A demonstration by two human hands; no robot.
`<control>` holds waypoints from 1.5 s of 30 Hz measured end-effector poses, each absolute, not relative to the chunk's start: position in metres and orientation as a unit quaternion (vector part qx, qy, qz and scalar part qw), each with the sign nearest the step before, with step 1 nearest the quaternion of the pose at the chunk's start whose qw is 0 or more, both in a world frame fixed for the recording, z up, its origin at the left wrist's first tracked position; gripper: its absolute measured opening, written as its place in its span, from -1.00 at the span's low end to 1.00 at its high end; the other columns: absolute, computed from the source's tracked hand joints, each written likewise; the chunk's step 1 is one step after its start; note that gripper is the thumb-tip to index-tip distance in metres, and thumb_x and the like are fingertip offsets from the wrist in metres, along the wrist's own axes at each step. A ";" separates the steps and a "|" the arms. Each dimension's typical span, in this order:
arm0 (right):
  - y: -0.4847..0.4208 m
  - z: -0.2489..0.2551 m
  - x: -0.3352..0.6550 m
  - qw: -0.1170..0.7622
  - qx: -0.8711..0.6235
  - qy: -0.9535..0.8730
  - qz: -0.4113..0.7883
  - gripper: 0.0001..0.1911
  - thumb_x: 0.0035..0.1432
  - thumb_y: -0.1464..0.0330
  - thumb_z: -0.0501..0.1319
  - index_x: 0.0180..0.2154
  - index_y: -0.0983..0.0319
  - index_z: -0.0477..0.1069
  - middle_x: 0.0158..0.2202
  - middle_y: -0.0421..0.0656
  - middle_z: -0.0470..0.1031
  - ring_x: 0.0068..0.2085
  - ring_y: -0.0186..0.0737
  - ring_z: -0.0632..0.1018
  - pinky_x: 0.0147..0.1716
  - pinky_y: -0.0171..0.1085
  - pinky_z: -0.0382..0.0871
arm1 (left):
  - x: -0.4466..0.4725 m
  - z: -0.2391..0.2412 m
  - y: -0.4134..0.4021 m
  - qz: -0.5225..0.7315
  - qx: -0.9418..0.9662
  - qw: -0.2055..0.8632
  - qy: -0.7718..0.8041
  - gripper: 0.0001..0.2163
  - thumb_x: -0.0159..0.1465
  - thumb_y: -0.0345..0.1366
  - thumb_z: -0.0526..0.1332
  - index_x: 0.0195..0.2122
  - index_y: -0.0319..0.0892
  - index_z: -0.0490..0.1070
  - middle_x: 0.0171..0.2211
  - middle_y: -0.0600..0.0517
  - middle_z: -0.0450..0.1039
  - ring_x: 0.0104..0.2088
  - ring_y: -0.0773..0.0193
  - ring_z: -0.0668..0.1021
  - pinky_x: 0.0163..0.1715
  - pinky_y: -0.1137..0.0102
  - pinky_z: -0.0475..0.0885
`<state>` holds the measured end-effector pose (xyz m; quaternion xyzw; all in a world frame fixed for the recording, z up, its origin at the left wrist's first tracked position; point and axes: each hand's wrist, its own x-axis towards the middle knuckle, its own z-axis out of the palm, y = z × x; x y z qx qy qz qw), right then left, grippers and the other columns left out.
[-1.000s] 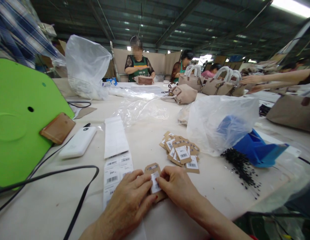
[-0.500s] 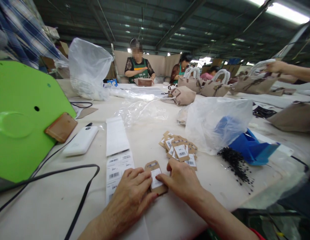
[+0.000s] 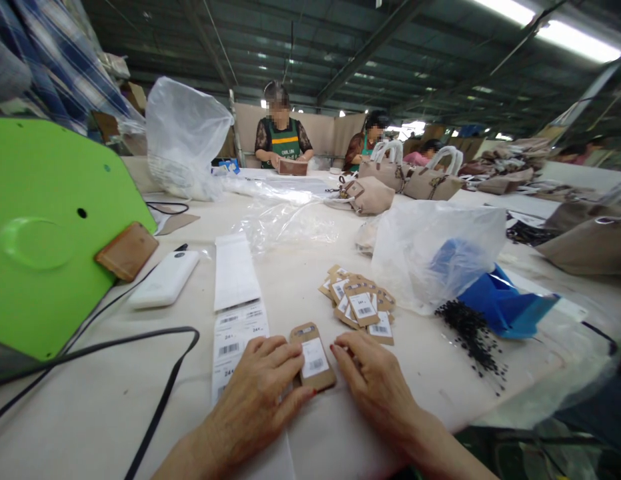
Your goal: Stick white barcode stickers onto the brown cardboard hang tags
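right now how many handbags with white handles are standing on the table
2. One handbag stands at the far end of the table, the second handbag just right of it. Bags further right are too blurred to tell.

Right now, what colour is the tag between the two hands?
Brown card tag with a white barcode sticker; head view.

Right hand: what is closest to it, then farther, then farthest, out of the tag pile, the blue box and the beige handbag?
1. tag pile, just beyond the right hand.
2. blue box, off to the right.
3. beige handbag, far ahead.
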<state>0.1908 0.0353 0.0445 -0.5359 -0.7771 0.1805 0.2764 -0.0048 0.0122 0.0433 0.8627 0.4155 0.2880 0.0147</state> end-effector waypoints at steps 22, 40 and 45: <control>0.082 0.049 0.161 0.328 -0.563 -0.638 0.409 -0.86 -0.02 0.40 0.17 -0.58 0.27 0.41 -0.62 -0.27 0.40 -0.52 -0.37 0.40 -0.53 -0.40 0.21 | -0.010 0.041 0.016 0.283 0.857 0.019 0.431 -0.83 0.16 -0.37 0.23 -0.19 -0.20 0.42 -0.20 -0.08 0.53 -0.20 0.10 0.53 -0.20 0.18 0.46; 0.034 0.050 0.173 0.398 -0.481 -0.745 0.236 -0.81 0.17 0.33 0.09 -0.29 0.18 0.47 -0.31 -0.14 0.51 -0.30 -0.24 0.52 -0.28 -0.30 0.37 | -0.052 0.043 0.024 0.417 0.650 -0.025 0.635 -0.77 0.23 -0.14 0.08 -0.28 -0.13 0.45 -0.20 -0.09 0.52 -0.11 0.04 0.51 -0.03 0.08 0.39; 0.010 0.027 0.157 0.368 -0.434 -0.801 0.185 -0.78 0.25 0.43 0.00 -0.23 0.21 0.42 -0.26 -0.09 0.44 -0.29 -0.24 0.51 -0.29 -0.28 0.40 | -0.058 0.041 0.003 0.376 0.565 0.028 0.734 -0.70 0.13 -0.15 0.09 -0.22 -0.23 0.42 -0.16 -0.20 0.49 -0.10 -0.08 0.52 -0.08 -0.01 0.42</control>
